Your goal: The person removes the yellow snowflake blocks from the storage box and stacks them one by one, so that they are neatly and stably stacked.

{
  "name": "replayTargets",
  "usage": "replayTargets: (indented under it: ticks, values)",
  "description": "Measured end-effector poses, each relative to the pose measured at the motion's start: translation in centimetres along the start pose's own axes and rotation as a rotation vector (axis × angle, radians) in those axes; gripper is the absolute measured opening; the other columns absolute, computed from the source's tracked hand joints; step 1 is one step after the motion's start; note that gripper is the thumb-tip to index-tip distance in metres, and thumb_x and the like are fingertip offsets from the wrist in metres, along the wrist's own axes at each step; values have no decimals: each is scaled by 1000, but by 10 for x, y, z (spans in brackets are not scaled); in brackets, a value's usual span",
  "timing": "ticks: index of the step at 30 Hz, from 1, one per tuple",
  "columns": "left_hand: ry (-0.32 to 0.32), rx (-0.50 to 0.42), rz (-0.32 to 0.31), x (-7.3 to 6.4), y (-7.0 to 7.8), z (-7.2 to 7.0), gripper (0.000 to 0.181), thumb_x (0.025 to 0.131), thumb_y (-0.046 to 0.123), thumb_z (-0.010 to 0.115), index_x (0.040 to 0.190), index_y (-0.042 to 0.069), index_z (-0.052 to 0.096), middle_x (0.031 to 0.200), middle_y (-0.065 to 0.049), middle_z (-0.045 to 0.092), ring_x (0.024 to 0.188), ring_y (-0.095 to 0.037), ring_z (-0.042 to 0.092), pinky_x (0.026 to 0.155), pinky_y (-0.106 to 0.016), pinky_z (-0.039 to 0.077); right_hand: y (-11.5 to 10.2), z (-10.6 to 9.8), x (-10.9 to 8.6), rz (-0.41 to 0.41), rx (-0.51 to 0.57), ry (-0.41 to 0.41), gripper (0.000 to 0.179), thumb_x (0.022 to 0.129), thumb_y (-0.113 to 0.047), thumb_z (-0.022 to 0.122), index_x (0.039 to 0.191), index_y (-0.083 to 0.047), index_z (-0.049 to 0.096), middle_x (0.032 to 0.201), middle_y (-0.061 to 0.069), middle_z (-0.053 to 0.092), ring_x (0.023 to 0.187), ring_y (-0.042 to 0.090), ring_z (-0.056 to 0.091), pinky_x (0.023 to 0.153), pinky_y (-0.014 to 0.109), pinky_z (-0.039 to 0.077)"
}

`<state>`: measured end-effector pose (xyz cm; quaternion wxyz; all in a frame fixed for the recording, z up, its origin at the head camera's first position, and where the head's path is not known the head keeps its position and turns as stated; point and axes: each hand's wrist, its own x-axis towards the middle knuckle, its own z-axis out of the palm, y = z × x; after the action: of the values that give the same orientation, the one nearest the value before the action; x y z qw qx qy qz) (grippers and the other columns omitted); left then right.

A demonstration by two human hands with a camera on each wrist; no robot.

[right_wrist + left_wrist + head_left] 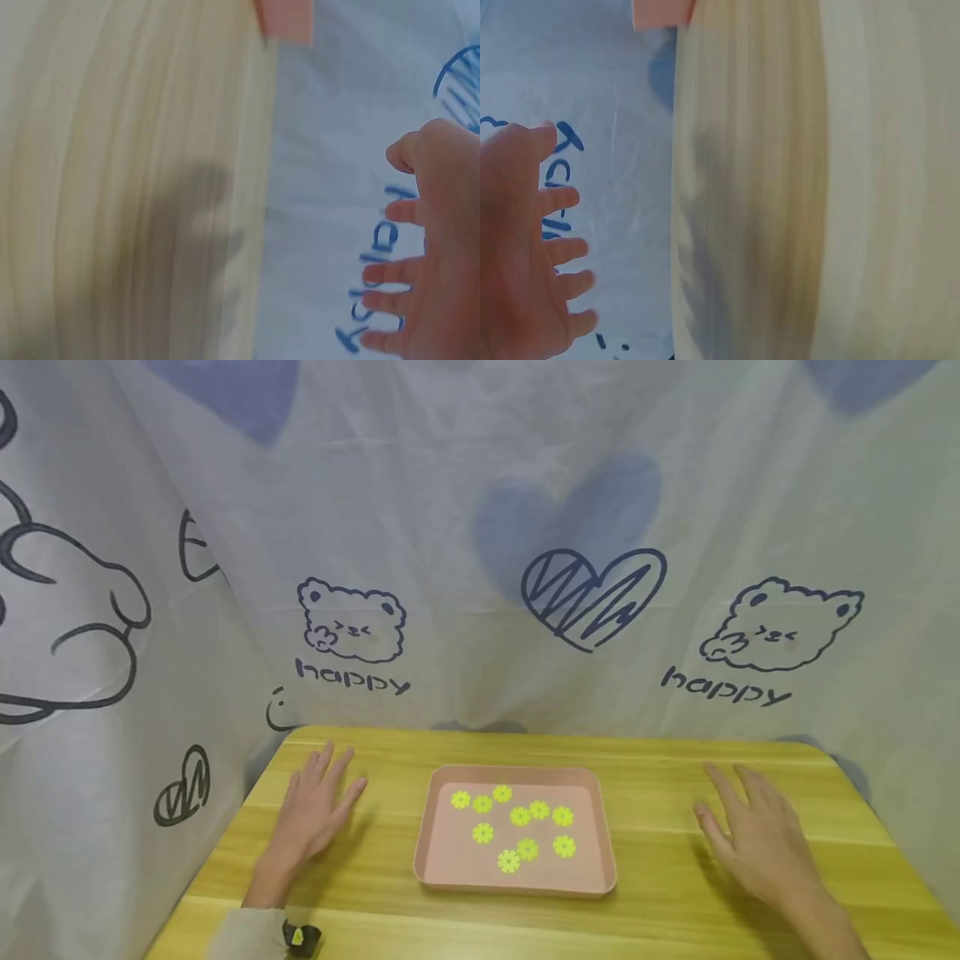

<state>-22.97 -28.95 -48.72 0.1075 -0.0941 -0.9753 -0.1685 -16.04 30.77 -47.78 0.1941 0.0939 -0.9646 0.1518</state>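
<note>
A shallow pink tray (450, 868) lies on the wooden table, between the two hands. Several small yellow-green flower-shaped pieces (483, 833) are scattered flat inside it, a few of them touching or overlapping. To the tray's left, my left hand (313, 806) is held over the table with fingers spread and nothing in it. My right hand (761, 839) hovers on the other side, its fingers spread and also holding nothing. Both wrist views show the hands' shadows on the wood and a corner of the pink tray at the top.
The wooden table (360, 860) ends at a back edge against a hanging white cloth (465, 677) printed with hearts, bears and lettering. More of the cloth hangs along the left side. A black band with a yellow mark (302, 937) sits at my left wrist.
</note>
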Motion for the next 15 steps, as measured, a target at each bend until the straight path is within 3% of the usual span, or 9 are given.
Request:
replayTargets:
  ticks: [3,9,15]
  values:
    - [5,-152,21,-1,8,5,62,110,46,42,159,8,37,164,-28,24,148,-52,24,116,-73,20,-20,4,6,-57,123,33,50,104,-28,60,147,-6,50,140,30,50,125,53,46,98,76,38]
    - [1,-500,79,-2,27,13,54,111,34,46,157,6,39,160,-22,37,144,-47,35,116,-68,28,-56,23,18,-102,364,60,40,100,-18,69,137,-6,60,130,12,61,118,36,56,96,63,48]
    - [-57,-696,76,-5,42,24,50,111,31,48,156,9,42,159,-19,41,137,-49,46,109,-67,41,-74,49,25,-104,483,61,39,95,-11,74,133,-6,64,126,8,64,108,29,61,87,55,56]
